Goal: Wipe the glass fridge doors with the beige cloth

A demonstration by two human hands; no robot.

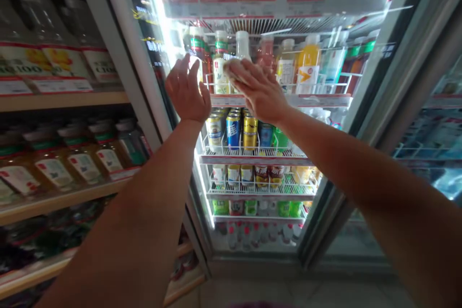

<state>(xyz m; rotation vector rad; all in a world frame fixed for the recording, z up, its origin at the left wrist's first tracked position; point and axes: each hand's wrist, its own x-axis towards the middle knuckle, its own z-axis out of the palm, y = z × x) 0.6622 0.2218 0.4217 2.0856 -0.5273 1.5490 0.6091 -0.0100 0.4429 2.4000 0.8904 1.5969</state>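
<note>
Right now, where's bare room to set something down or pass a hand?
Bare: floor tiles below the cooler; wire rack right of the brown cans; the gap between left hand and right hand. Crowded: the bottle row behind the hands, and the wooden shelves.

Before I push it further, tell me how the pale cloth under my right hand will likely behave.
The pale cloth is probably floppy, as its visible edge looks soft and folded. It seems likely light, since only a small piece shows past the right hand. It should hardly roll, lying under flattened fingers.
</note>
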